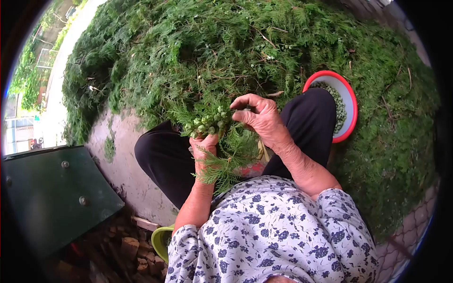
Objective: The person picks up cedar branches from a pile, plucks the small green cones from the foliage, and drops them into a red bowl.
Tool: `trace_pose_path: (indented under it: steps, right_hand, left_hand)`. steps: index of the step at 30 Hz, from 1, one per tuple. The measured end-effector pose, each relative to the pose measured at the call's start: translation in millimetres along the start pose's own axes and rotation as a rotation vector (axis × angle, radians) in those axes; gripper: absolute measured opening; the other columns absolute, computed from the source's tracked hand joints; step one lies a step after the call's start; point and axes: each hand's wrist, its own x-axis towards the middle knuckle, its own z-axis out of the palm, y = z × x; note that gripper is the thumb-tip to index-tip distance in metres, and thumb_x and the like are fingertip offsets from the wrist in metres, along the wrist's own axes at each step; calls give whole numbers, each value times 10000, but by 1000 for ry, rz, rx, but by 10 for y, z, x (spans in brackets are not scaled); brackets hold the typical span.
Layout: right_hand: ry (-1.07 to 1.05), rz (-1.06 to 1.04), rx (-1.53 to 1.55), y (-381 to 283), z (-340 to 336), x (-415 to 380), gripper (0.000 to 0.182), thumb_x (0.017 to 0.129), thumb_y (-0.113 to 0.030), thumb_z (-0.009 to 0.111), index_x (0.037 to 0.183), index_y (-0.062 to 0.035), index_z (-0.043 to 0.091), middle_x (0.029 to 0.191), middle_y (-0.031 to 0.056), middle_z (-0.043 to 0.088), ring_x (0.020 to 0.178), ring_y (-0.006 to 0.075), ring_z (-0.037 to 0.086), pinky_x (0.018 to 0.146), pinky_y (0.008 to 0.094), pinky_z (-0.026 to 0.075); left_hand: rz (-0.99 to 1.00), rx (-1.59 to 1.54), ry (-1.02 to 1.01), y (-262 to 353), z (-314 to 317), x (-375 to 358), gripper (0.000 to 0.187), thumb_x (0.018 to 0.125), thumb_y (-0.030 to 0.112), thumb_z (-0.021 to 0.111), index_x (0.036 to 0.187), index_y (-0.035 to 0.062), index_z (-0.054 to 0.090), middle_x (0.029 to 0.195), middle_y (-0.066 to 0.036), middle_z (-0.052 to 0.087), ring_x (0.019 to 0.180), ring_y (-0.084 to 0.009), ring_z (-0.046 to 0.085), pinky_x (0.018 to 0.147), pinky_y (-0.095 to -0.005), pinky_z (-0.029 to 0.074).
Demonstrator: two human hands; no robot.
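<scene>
My left hand (205, 143) is closed around a leafy green conifer sprig (225, 165). A cluster of pale green seed cones (207, 123) stands up just above its fingers. Close to the right side of that cluster is my right hand (262, 119), its thumb and forefinger apart with a gap between them, and nothing shows in it. Its other fingers are partly hidden behind the forefinger. A white basin with a red rim (350, 89) sits beyond my right knee. Many small green cones (339, 108) lie in it, and the knee covers part of it.
A large heap of cut conifer branches (226, 52) spreads ahead and to the right. At the left are concrete floor (108, 141) and a dark green panel (61, 193). Chopped firewood (130, 247) and a yellow-green tub (160, 240) are at lower left.
</scene>
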Motion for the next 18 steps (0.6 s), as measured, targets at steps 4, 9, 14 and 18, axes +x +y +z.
trace_pose_path:
  steps: [4,9,14,18]
  right_hand:
    - [-19,-287,-376,160,33,80,237,727,-151,709,897,-10,620,709,-20,565,673,33,494,611,190,412]
    - [-56,172,202,199,18,55,207,815,-236,636,904,-54,594,742,-15,566,632,16,496,499,149,379]
    - [-67,126,549,92,-33,85,263,827,-283,615,923,-48,547,778,-2,559,588,58,495,434,163,352]
    - [-70,118,348,10,-24,36,228,804,-182,645,950,-40,540,757,-11,549,579,48,484,442,168,347]
  left_hand:
    - [6,38,-73,-17,-23,-31,198,776,51,620,968,9,594,940,-38,618,842,-111,586,763,-239,469]
    - [-14,-16,-58,-64,-41,-61,224,776,68,606,989,10,570,907,-61,620,753,-148,612,657,-267,519]
    - [-185,-148,-43,35,-43,-83,199,768,56,610,961,36,569,901,-20,602,834,-133,572,719,-297,490]
    - [-134,-1,-2,72,15,-77,203,753,55,630,953,43,597,911,-4,608,841,-111,566,762,-270,449]
